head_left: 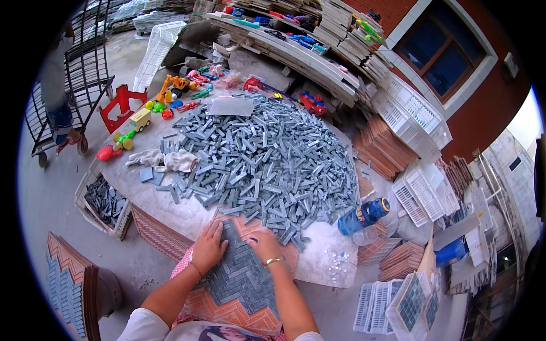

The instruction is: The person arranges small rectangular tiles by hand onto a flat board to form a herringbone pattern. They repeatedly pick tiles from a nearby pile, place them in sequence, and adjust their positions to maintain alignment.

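A terracotta-coloured tray with herringbone grooves (213, 307) leans in front of me, its middle filled with grey stone strips (242, 273) in a zigzag pattern. My left hand (209, 247) lies on the tray's upper left edge, fingers stretched out. At the upper right of the pattern, my right hand (265, 245), with a gold bracelet at the wrist, pinches what looks like a small dark grey strip, mostly hidden by the fingers. Just beyond both hands spreads a large heap of loose grey stone strips (267, 159) on the table.
White gloves (179, 161) and toys, including a toy truck (140, 119), lie left of the heap. A blue bottle (364, 216) stands right. A crate of dark strips (120, 227) and stacked patterned trays (71, 273) are at left; white baskets (412, 111) at right. A person stands by a wheeled cart (85, 102).
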{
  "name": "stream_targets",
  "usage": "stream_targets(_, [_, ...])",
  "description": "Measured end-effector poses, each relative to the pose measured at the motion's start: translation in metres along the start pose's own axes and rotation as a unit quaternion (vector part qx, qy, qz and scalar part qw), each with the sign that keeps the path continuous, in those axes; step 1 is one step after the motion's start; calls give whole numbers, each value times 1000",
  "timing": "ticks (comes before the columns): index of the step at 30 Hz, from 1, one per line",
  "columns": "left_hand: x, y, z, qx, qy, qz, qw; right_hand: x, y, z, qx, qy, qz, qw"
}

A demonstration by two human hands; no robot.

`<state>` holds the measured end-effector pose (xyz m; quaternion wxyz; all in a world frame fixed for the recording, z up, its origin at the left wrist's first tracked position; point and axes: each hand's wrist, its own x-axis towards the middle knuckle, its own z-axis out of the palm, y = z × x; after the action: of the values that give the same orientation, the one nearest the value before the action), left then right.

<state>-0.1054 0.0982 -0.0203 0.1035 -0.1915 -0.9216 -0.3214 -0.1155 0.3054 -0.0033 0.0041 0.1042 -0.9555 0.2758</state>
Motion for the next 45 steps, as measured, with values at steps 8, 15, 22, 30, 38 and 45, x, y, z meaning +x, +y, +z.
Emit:
stream_targets(8, [1,1,-1,-1,5,2,1000,0,-12,-3,-2,-61,3,998])
stream_targets(15, [1,0,-1,-2,3,-1,1000,10,-10,-9,-87,-55,-27,994])
stream_targets(22, [1,0,-1,-6,-4,-5,1000,8,-23,-11,-100,-4,142,985])
stream_targets(30, [1,3,-1,5,-5,-2,1000,6,-18,8,-75,-1,141,987])
stream_targets(38, [3,1,1,10,0,3,1000,28,-19,6,-11,97,171,981])
stream_targets(45, [3,0,-2,-6,3,-1,1000,53,-19,26,26,134,292,947])
